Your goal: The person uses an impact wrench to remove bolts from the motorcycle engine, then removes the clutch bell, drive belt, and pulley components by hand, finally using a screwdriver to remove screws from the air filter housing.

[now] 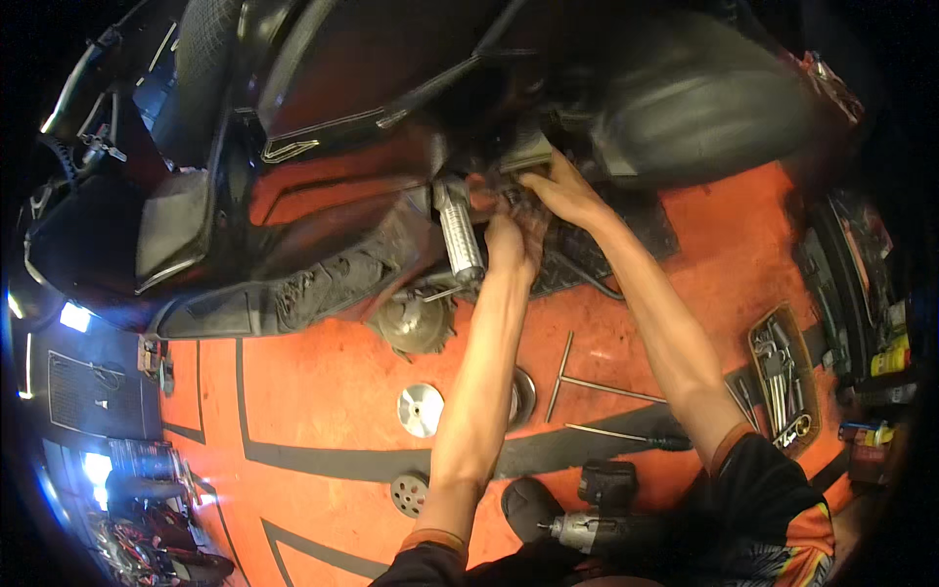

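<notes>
Both hands reach into the underside of a dark scooter [372, 88], between its floorboard and seat. My left hand [511, 237] is raised beside the silver footpeg [458, 233]; its fingers are blurred and partly hidden among dark mechanical parts. Just right of it and higher, my right hand [564, 192] bends around the lower edge of a greyish block-shaped part [528, 153]. Its thumb shows, while the other fingertips go out of sight behind that part. What either hand grips, if anything, is hard to make out.
On the orange floor lie a round metal cover [415, 325], a shiny disc [421, 410], a perforated drum [410, 493], a T-handle wrench [597, 386] and a screwdriver [665, 441]. A tool tray [782, 386] stands at right, a power tool [587, 530] near my shoe [528, 507].
</notes>
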Demonstrator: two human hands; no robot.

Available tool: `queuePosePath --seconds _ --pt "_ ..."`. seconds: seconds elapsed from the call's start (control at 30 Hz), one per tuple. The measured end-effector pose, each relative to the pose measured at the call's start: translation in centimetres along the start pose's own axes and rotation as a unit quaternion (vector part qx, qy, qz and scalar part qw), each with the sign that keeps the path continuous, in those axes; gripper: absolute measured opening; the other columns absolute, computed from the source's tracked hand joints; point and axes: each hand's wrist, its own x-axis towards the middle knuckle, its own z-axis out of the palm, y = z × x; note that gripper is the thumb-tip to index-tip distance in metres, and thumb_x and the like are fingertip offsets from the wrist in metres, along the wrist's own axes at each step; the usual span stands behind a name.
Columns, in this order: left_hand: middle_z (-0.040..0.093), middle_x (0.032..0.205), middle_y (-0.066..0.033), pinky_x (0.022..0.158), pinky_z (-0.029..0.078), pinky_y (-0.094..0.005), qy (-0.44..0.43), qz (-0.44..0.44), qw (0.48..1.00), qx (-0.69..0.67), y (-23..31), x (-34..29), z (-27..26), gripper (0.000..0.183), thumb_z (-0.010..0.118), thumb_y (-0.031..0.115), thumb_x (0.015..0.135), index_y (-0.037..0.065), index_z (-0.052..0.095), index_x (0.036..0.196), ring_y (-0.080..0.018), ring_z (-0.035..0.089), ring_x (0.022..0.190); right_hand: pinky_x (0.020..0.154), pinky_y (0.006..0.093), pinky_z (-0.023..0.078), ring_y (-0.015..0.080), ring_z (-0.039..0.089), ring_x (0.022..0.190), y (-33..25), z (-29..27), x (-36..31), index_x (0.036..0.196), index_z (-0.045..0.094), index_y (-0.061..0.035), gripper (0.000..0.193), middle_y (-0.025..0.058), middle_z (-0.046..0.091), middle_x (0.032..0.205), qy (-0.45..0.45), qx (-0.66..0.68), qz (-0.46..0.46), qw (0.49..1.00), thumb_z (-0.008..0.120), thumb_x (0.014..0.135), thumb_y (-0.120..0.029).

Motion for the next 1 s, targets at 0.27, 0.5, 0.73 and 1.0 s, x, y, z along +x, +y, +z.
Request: queuePosePath --seconds 0.27,0.5,0.73,1.0 --pt "0.057 0.089 -0.0057 0.079 0.058 -0.0398 0.009 0.005 0.999 0.033 0.3 0.3 0.6 0.031 0.029 0.025 0.109 0.005 0.054 0.109 -0.0184 0.059 0.079 0.075 0.0305 0.056 0.0158 0.069 0.084 -0.5 0.4 0.8 0.115 0.068 0.0019 0.053 0.0109 0.074 0.098 0.009 0.130 0.048 0.990 0.088 0.076 -0.029" --pt "0.061 0.106 -0.0097 0.089 0.056 -0.0403 -0.021 -0.026 0.999 -0.002 -1.8 -5.4 -1.4 0.038 0.028 0.030 0.109 0.002 0.051 0.123 -0.0229 0.062 0.095 0.076 0.0298 0.054 0.0132 0.066 0.088 0.5 0.8 -5.5 0.110 0.069 -0.0017 0.046 0.0087 0.072 0.096 0.018 0.093 -0.013 0.995 0.089 0.077 -0.027" --pt "0.060 0.133 -0.0134 0.104 0.050 -0.0468 -0.042 -0.169 0.978 -0.117 -5.6 -12.1 -9.8 0.075 0.024 0.065 0.102 0.006 0.054 0.138 -0.0290 0.060 0.121 0.099 0.0422 0.051 0.0330 0.058 0.119 6.1 0.6 -20.6 0.108 0.075 -0.0116 0.050 0.0084 0.066 0.123 -0.019 -0.217 -0.324 0.921 0.091 0.062 -0.020" --pt "0.057 0.139 -0.0179 0.107 0.048 -0.0528 -0.018 -0.319 0.946 -0.057 -14.2 -16.7 -14.3 0.076 0.028 0.066 0.101 0.005 0.052 0.141 -0.0350 0.058 0.126 0.118 0.0520 0.033 0.0470 0.034 0.142 8.5 -2.0 -30.3 0.152 0.028 0.0054 0.127 0.0300 0.026 0.155 -0.123 -0.138 0.096 0.978 0.094 0.059 -0.051"
